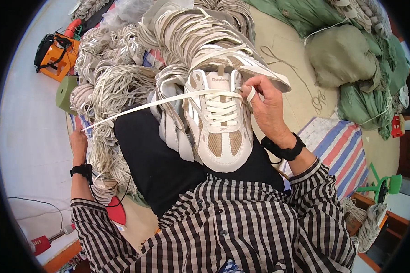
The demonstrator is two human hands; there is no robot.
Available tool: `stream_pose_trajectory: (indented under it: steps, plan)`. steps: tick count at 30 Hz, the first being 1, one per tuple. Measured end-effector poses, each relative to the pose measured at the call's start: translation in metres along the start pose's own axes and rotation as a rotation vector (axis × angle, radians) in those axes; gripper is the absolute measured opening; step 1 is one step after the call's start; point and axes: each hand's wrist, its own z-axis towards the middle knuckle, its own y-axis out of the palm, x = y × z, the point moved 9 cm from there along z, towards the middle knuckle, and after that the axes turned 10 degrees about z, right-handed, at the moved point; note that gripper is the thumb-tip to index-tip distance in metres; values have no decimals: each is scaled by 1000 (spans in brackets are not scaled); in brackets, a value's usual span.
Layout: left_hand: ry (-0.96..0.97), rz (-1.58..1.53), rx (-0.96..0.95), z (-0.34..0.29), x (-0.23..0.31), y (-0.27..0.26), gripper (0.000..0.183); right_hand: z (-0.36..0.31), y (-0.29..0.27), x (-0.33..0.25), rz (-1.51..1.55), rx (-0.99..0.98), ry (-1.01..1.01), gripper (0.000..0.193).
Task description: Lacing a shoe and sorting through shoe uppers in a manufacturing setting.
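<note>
A white and tan sneaker upper (pixel 227 160) rests on my lap, its toe towards me. Cream lacing criss-crosses its front. From the top of that lacing a long shoelace (pixel 155 103) is drawn out straight to the left. My left hand (pixel 79 144), far out at the left, is closed on the lace's end. Beside the upper's right eyelets, my right hand (pixel 269 111) pinches another short loop of cream lace between thumb and forefinger; the other fingers are curled.
A fanned stack of similar uppers (pixel 182 32) lies just beyond. Bundles of cream laces (pixel 123 88) heap up on the left, near an orange plastic container (pixel 64 59). Green sacks (pixel 344 54), a striped woven sheet (pixel 337 148) and a green stool (pixel 392 184) are on the right.
</note>
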Motion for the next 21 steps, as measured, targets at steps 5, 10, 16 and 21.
stream_pose_trajectory:
  steps: [5, 10, 16, 21]
  plan:
    - [-88, -107, -109, 8, 28, 7, 18, -2, -3, -4, -176, -12, -120, 7]
    - [-310, -345, -156, -5, -9, -11, 22, 4, 18, -45, -438, -157, -402, 10]
    - [-36, -846, -103, 17, 162, -102, 17, 16, 22, -10, -227, -247, -132, 6]
    - [375, -1051, -114, 3, 342, -195, 12, 10, 6, 26, 195, -178, 327, 10]
